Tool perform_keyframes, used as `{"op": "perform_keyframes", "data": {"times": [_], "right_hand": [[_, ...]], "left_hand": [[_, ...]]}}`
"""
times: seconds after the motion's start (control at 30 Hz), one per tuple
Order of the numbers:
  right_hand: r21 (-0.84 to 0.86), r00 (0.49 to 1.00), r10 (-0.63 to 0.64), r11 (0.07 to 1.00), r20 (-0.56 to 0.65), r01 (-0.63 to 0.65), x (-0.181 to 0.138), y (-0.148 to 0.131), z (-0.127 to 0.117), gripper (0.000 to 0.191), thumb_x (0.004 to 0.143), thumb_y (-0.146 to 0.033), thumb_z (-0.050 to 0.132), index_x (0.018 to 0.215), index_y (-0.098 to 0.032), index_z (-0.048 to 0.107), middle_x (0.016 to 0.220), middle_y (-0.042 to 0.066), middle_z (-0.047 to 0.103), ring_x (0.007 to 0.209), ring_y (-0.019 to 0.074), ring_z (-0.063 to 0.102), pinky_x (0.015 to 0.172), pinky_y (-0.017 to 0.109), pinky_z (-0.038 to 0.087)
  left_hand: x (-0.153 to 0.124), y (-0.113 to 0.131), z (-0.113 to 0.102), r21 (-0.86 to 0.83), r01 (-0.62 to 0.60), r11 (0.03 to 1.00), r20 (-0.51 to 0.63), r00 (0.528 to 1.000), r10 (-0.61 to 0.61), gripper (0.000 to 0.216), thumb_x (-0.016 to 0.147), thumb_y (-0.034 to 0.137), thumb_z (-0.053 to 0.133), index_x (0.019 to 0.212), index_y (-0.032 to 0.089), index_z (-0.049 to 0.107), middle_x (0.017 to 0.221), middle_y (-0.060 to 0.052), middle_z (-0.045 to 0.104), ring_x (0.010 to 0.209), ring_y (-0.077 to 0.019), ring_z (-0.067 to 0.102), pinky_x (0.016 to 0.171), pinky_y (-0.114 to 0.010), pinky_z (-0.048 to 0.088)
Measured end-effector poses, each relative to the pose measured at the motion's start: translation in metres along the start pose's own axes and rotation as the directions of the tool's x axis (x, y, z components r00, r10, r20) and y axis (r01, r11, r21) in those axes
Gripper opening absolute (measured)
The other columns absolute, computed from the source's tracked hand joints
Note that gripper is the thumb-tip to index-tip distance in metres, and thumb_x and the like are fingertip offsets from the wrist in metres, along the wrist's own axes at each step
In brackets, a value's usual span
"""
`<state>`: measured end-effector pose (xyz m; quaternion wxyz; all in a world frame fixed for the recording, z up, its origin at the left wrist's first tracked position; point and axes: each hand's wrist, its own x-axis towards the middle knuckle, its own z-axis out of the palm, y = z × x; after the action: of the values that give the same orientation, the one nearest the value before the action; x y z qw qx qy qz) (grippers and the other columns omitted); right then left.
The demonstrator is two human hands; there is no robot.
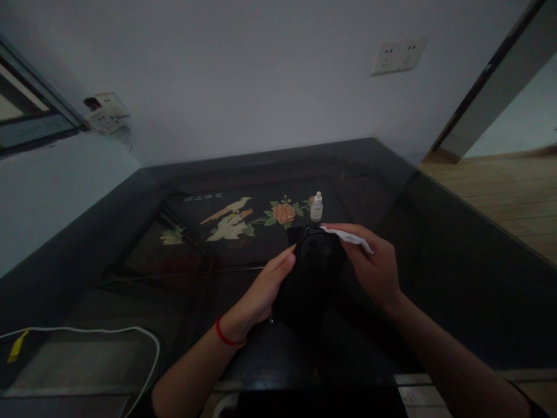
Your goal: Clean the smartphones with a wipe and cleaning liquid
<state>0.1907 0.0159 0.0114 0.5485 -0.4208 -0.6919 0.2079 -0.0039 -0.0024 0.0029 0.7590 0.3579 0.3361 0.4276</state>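
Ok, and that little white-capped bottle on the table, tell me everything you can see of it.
The bottle is small, with a pale, perhaps see-through body, a narrower white cap and a label whose print is too small to read. Plastic or glass, I can't tell. It stands upright on the dark tabletop, right of the large flower, just beyond the right hand; no hand holds it.

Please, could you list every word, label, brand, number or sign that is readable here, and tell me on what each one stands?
No text can be read with certainty.
Row of pale characters on the dark tabletop: too small and blurred.
Label on the small bottle: too small.
Dark object in the hands: no lettering visible.
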Motion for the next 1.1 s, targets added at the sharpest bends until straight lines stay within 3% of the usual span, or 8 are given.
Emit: {"op": "perform_keyframes", "data": {"times": [0.1, 0.2, 0.33, 0.47, 0.63, 0.87, 0.97, 1.1], "right_hand": [[0.158, 0.988, 0.059, 0.984, 0.140, -0.081, 0.003, 0.001, 0.001, 0.027, 0.088, -0.018, 0.053, 0.107, -0.026, 0.070, 0.109, 0.002, 0.073, 0.102, 0.0195, 0.068, 0.091, 0.036, 0.054], [0.320, 0.965, 0.106, 0.930, 0.241, -0.182, 0.006, 0.005, 0.001, 0.026, 0.090, -0.022, 0.053, 0.109, -0.026, 0.070, 0.116, 0.002, 0.071, 0.111, 0.0207, 0.064, 0.099, 0.039, 0.049], [0.454, 0.965, 0.187, 0.855, 0.182, -0.251, 0.007, 0.013, 0.004, 0.022, 0.092, -0.028, 0.053, 0.104, -0.028, 0.072, 0.114, 0.002, 0.071, 0.111, 0.0209, 0.064, 0.095, 0.038, 0.052], [0.467, 0.958, 0.255, 0.836, 0.131, -0.287, 0.002, 0.019, 0.011, 0.024, 0.090, -0.029, 0.056, 0.110, -0.029, 0.070, 0.119, 0.003, 0.069, 0.108, 0.0208, 0.066, 0.082, 0.033, 0.058], [0.427, 0.957, 0.264, 0.857, 0.116, -0.288, -0.007, 0.019, 0.021, 0.032, 0.090, -0.027, 0.056, 0.121, -0.027, 0.064, 0.128, 0.004, 0.064, 0.115, 0.0217, 0.061, 0.097, 0.041, 0.051], [0.219, 0.983, 0.089, 0.968, 0.158, -0.123, -0.008, 0.002, 0.017, 0.037, 0.091, -0.019, 0.050, 0.125, -0.030, 0.061, 0.134, 0.001, 0.058, 0.127, 0.0195, 0.052, 0.111, 0.045, 0.037], [0.184, 0.987, 0.009, 0.982, 0.160, -0.039, -0.008, 0.000, 0.016, 0.039, 0.092, -0.017, 0.049, 0.126, -0.032, 0.060, 0.135, 0.000, 0.058, 0.128, 0.0190, 0.051, 0.110, 0.043, 0.040], [0.321, 0.994, 0.101, 0.943, -0.028, -0.087, -0.005, 0.008, 0.015, 0.034, 0.095, -0.025, 0.048, 0.126, -0.031, 0.059, 0.131, 0.001, 0.061, 0.120, 0.0205, 0.059, 0.093, 0.040, 0.056]], "left_hand": [[-0.002, -0.001, -0.002, 0.025, 0.082, 0.996, 0.073, 0.994, -0.084, 0.043, 0.085, 0.035, 0.064, 0.125, 0.020, 0.062, 0.125, -0.010, 0.065, 0.114, -0.0247, 0.060, 0.103, -0.035, 0.038], [-0.002, 0.000, -0.001, 0.025, 0.093, 0.995, 0.051, 0.994, -0.094, 0.042, 0.083, 0.035, 0.065, 0.122, 0.018, 0.064, 0.122, -0.011, 0.066, 0.111, -0.0247, 0.061, 0.102, -0.035, 0.038], [0.000, 0.003, 0.002, -0.042, 0.033, 0.999, -0.105, 0.994, -0.037, 0.042, 0.083, 0.034, 0.065, 0.121, 0.016, 0.064, 0.122, -0.010, 0.066, 0.113, -0.0243, 0.060, 0.104, -0.035, 0.039], [0.004, 0.002, 0.002, -0.066, -0.036, 0.997, -0.173, 0.985, 0.024, 0.055, 0.084, 0.032, 0.064, 0.136, 0.028, 0.049, 0.133, -0.005, 0.059, 0.120, -0.0223, 0.056, 0.105, -0.036, 0.039], [0.007, -0.004, -0.005, 0.227, -0.166, 0.960, -0.181, 0.961, 0.209, 0.050, 0.083, 0.039, 0.064, 0.130, 0.024, 0.057, 0.141, -0.006, 0.051, 0.132, -0.0234, 0.043, 0.112, -0.033, 0.026], [-0.001, -0.006, -0.004, 0.598, -0.272, 0.754, -0.006, 0.939, 0.343, 0.103, 0.053, 0.025, 0.087, 0.144, 0.018, 0.039, 0.142, -0.015, 0.045, 0.135, -0.0311, 0.035, 0.114, -0.038, 0.019], [-0.002, -0.006, -0.002, 0.531, -0.274, 0.802, 0.003, 0.947, 0.322, 0.095, 0.058, 0.025, 0.085, 0.142, 0.020, 0.041, 0.145, -0.012, 0.043, 0.135, -0.0276, 0.036, 0.113, -0.035, 0.021], [-0.003, -0.002, -0.004, 0.123, -0.057, 0.991, 0.005, 0.998, 0.057, 0.065, 0.071, 0.045, 0.073, 0.127, 0.018, 0.055, 0.129, -0.013, 0.058, 0.104, -0.0216, 0.056, 0.086, -0.031, 0.044]]}}
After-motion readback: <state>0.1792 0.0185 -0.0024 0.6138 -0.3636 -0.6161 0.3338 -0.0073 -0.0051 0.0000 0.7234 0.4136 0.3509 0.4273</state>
